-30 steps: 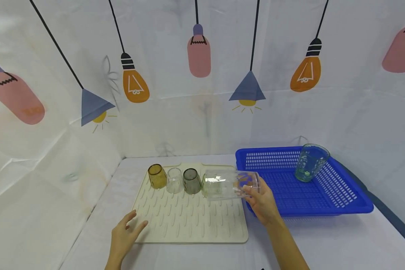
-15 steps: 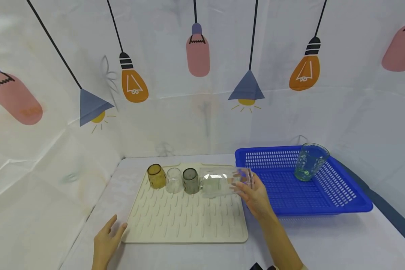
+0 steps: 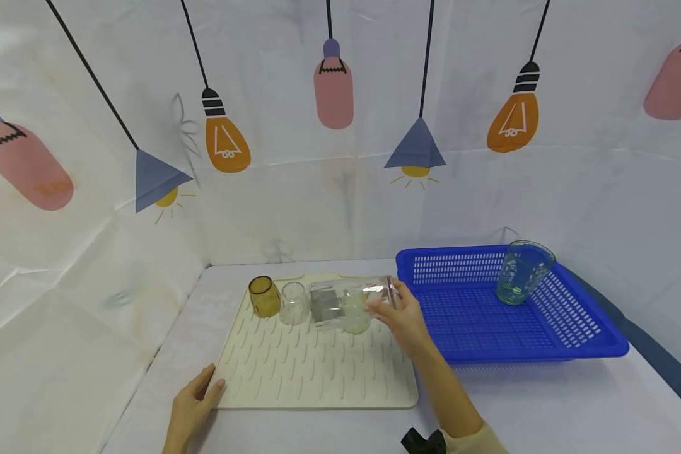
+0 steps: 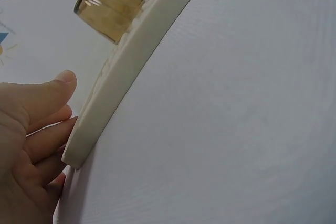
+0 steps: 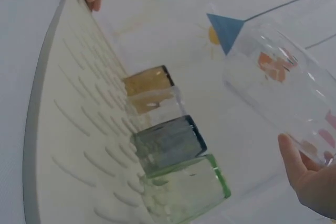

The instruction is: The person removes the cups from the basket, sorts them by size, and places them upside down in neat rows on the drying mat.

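Observation:
In the head view, my right hand [image 3: 404,318] holds a tall clear glass [image 3: 353,291] by one end. The glass lies sideways in the air, with printed patches visible in the right wrist view. Behind and below it, a grey tumbler [image 5: 170,142] and a green-tinted tumbler [image 5: 189,187] stand on the cream ridged drying mat [image 3: 318,378]. An amber tumbler [image 3: 264,297] and a small clear tumbler [image 3: 293,304] complete the row along the back. At the mat's front left corner is my left hand [image 3: 190,407], its fingers [image 4: 50,140] against the mat's edge, thumb raised.
A blue plastic basket [image 3: 459,347] stands right of the mat. Inside, a greenish patterned glass [image 3: 522,277] leans at its back right corner. A white sheet [image 3: 346,208] printed with lamps hangs behind the table.
My right hand has carried the tall glass leftward, from beside the basket to in front of the grey tumbler. My left hand drew back left, then came to the mat's corner.

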Motion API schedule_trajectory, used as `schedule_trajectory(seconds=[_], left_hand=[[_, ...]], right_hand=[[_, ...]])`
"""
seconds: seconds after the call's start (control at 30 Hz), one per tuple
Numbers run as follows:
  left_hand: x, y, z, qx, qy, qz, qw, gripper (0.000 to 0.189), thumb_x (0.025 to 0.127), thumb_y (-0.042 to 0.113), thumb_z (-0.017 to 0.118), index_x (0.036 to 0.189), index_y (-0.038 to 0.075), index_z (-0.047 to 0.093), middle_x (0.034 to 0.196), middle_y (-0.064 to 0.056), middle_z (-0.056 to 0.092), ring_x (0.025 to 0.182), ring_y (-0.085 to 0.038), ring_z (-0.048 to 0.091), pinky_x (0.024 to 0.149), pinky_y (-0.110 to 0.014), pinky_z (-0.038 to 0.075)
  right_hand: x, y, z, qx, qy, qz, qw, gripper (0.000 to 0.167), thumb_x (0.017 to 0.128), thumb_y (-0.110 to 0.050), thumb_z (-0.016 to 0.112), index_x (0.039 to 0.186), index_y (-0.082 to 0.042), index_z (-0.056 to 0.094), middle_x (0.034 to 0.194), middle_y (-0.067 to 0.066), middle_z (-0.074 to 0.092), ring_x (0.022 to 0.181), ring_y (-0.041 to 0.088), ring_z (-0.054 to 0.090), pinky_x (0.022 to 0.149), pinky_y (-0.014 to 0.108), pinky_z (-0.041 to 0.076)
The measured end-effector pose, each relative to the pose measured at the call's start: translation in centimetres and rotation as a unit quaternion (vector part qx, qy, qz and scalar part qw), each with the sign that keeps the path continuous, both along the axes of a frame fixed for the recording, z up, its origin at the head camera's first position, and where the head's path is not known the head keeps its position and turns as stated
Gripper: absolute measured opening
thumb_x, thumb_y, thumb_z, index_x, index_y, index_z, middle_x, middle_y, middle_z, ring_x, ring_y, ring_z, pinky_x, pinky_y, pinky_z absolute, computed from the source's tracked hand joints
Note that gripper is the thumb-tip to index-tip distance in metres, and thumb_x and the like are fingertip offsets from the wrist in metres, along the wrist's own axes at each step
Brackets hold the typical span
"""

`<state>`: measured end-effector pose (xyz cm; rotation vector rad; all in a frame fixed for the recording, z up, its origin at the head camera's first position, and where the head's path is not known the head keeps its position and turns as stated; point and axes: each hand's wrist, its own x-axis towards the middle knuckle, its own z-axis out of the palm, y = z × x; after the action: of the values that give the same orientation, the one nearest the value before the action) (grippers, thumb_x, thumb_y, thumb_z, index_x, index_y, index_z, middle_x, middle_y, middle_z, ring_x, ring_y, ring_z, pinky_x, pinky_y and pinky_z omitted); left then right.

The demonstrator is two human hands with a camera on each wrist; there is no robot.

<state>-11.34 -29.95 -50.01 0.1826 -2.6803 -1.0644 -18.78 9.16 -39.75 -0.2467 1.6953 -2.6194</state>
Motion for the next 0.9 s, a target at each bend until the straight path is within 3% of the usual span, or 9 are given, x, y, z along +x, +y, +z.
schedule_trajectory(seconds=[0.07, 0.13, 0.2, 0.47, 0.7, 0.8, 0.9], left_hand=[[0.0, 0.0, -0.1, -0.005, -0.003, 0.001, 1.0, 0.049, 0.091, 0.018, 0.063, 0.126, -0.014, 0.049, 0.124, -0.03, 0.051, 0.119, -0.044, 0.046, 0.097, -0.028, 0.042], [0.0, 0.1, -0.2, -0.003, -0.007, 0.004, 1.0, 0.049, 0.091, 0.018, 0.062, 0.126, -0.014, 0.048, 0.125, -0.03, 0.05, 0.121, -0.044, 0.044, 0.099, -0.047, 0.035], [0.0, 0.1, -0.3, 0.006, -0.009, 0.009, 0.9999, 0.048, 0.091, 0.016, 0.061, 0.126, -0.014, 0.048, 0.126, -0.029, 0.049, 0.122, -0.043, 0.042, 0.101, -0.055, 0.031], [-0.1, 0.1, -0.5, 0.001, 0.016, 0.012, 0.9998, 0.045, 0.091, 0.015, 0.061, 0.125, -0.014, 0.05, 0.124, -0.029, 0.051, 0.121, -0.044, 0.042, 0.103, -0.055, 0.029], [0.1, 0.0, -0.4, 0.005, 0.033, 0.012, 0.9994, 0.044, 0.089, 0.012, 0.063, 0.123, -0.014, 0.052, 0.123, -0.029, 0.052, 0.12, -0.041, 0.043, 0.102, -0.054, 0.029], [0.1, 0.1, -0.5, 0.014, 0.037, 0.012, 0.9992, 0.045, 0.089, 0.013, 0.064, 0.123, -0.014, 0.052, 0.123, -0.028, 0.052, 0.125, -0.007, 0.039, 0.102, -0.054, 0.028], [0.0, 0.2, -0.5, 0.03, 0.036, 0.009, 0.9989, 0.047, 0.089, 0.015, 0.065, 0.123, -0.014, 0.052, 0.124, -0.028, 0.052, 0.109, 0.024, 0.025, 0.104, -0.053, 0.027]], right_hand=[[-0.3, -0.4, -0.2, 0.018, 0.002, 0.006, 0.9998, 0.058, 0.081, 0.005, 0.063, 0.132, 0.001, 0.035, 0.111, 0.012, 0.055, 0.091, 0.017, 0.064, 0.083, 0.031, 0.055], [-0.6, -0.8, -0.3, 0.038, 0.005, 0.007, 0.9992, 0.06, 0.08, 0.002, 0.065, 0.133, -0.001, 0.037, 0.115, 0.013, 0.055, 0.092, 0.017, 0.064, 0.084, 0.032, 0.054], [-1.0, -1.2, -0.4, 0.058, 0.008, 0.007, 0.9983, 0.061, 0.08, 0.0, 0.068, 0.133, -0.003, 0.038, 0.118, 0.015, 0.055, 0.094, 0.016, 0.063, 0.085, 0.031, 0.054], [-1.9, -3.6, 0.2, 0.117, 0.038, 0.008, 0.9924, 0.068, 0.075, -0.006, 0.076, 0.133, -0.002, 0.041, 0.123, 0.022, 0.055, 0.096, 0.019, 0.061, 0.083, 0.028, 0.053], [-2.8, -6.1, 0.7, 0.242, 0.074, 0.007, 0.9674, 0.073, 0.071, -0.021, 0.083, 0.132, -0.009, 0.045, 0.125, 0.012, 0.054, 0.112, 0.025, 0.053, 0.09, 0.038, 0.051], [-3.1, -7.1, 0.7, 0.275, 0.1, 0.013, 0.9563, 0.074, 0.07, -0.026, 0.083, 0.132, -0.009, 0.045, 0.126, 0.012, 0.054, 0.114, 0.028, 0.053, 0.09, 0.042, 0.051], [-3.5, -7.9, 0.7, 0.303, 0.124, 0.018, 0.9448, 0.076, 0.071, -0.031, 0.082, 0.134, -0.009, 0.044, 0.129, 0.012, 0.052, 0.117, 0.029, 0.051, 0.091, 0.046, 0.049]])
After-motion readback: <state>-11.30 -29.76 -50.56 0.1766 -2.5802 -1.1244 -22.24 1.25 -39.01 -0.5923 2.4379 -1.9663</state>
